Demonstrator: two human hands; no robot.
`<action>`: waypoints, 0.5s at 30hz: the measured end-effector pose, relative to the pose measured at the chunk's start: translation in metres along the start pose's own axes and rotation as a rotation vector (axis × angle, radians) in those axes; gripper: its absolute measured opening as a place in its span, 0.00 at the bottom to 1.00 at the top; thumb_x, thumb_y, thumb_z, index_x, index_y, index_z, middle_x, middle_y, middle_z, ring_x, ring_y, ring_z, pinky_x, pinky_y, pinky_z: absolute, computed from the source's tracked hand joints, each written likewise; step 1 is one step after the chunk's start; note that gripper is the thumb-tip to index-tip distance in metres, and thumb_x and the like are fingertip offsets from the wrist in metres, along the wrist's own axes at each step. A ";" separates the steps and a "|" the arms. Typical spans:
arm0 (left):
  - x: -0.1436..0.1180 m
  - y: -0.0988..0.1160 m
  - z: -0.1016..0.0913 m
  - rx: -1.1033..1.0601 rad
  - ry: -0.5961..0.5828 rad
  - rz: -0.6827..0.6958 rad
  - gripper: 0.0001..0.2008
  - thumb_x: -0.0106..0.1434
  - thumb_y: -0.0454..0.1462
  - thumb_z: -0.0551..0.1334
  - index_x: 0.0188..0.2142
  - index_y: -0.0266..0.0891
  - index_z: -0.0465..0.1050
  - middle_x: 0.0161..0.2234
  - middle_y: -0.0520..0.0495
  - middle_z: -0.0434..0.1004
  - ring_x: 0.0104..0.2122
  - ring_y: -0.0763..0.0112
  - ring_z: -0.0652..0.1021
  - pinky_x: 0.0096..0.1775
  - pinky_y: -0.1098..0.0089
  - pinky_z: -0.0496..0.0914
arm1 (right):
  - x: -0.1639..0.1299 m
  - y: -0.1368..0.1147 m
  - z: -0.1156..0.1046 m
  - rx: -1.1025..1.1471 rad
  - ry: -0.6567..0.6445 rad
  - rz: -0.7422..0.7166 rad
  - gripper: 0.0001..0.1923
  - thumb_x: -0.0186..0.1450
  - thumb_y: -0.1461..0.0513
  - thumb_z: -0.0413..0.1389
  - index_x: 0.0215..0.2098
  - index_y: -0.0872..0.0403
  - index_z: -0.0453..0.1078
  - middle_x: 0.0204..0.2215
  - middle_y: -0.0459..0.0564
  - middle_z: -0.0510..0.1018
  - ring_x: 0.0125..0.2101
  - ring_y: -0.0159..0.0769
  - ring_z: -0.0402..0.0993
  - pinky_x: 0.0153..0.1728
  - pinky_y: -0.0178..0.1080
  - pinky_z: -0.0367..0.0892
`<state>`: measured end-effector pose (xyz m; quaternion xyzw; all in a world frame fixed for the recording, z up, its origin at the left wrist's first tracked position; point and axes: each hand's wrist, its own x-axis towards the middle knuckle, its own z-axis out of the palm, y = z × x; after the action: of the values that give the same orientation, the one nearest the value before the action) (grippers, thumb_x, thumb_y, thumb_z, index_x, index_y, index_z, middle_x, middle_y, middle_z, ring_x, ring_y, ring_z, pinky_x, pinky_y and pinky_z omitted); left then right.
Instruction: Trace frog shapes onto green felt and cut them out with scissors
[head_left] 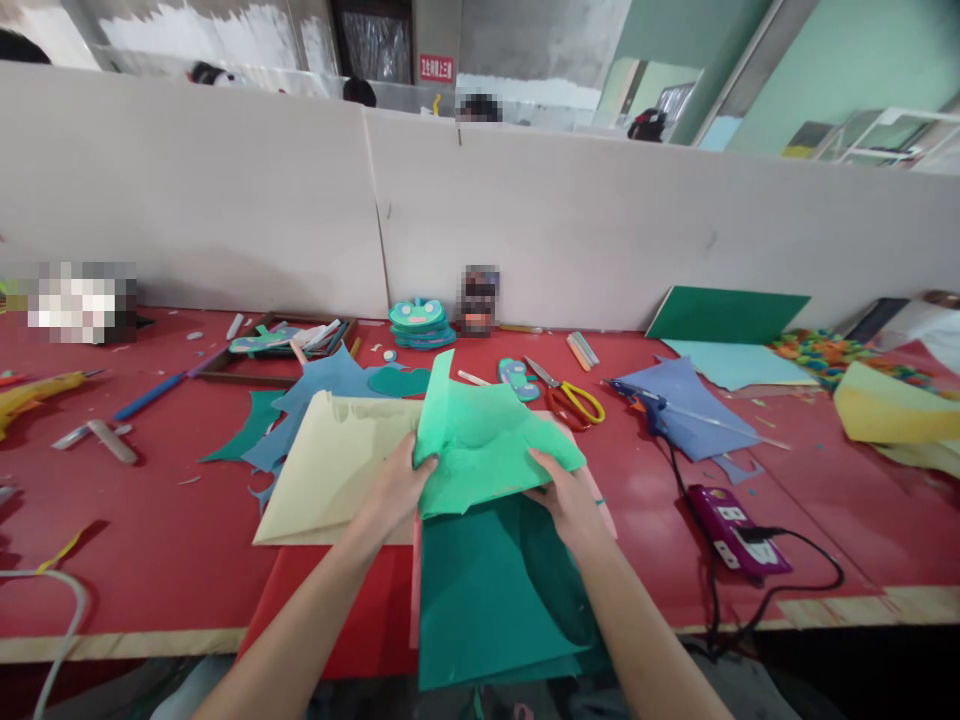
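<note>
Between both hands is a light green craft sheet [487,430], creased and uneven at its edges, raised over the table. My left hand [401,475] pinches its left side, thumb on top. On the lower right edge my right hand [562,490] grips it, fingers partly hidden underneath. Dark green sheets [487,590] lie below, reaching past the table's front edge, with a pink sheet [415,590] showing at their side. To the left rests a cream sheet [337,470]. Scissors [566,395] with red and yellow handles lie beyond my right hand.
Blue offcuts [307,400] lie behind the cream sheet. A stack of teal frog-like cutouts [420,322] sits by the white partition [600,230]. On the right are a blue glue gun [637,395], a purple power strip [735,530] with a black cable, and a green board [727,325].
</note>
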<state>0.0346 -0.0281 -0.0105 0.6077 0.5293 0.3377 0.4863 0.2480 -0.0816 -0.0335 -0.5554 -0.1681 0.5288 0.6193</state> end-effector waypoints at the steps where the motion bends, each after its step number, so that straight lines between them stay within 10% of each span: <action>1: -0.002 0.003 -0.004 0.035 -0.043 0.008 0.20 0.56 0.37 0.58 0.48 0.34 0.65 0.51 0.36 0.70 0.50 0.53 0.71 0.51 0.56 0.63 | 0.001 -0.004 -0.004 -0.034 -0.046 0.036 0.28 0.51 0.58 0.63 0.50 0.47 0.66 0.47 0.49 0.75 0.44 0.46 0.73 0.31 0.44 0.75; 15: -0.014 0.023 -0.035 -0.001 -0.289 0.064 0.24 0.57 0.43 0.58 0.53 0.38 0.63 0.57 0.40 0.64 0.54 0.55 0.68 0.53 0.57 0.63 | -0.015 -0.043 -0.027 -0.228 -0.364 0.170 0.36 0.57 0.56 0.60 0.61 0.40 0.50 0.53 0.49 0.69 0.46 0.46 0.72 0.39 0.49 0.73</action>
<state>0.0061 -0.0327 0.0236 0.6664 0.4340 0.2620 0.5467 0.2840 -0.1004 0.0011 -0.5293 -0.2884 0.6483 0.4651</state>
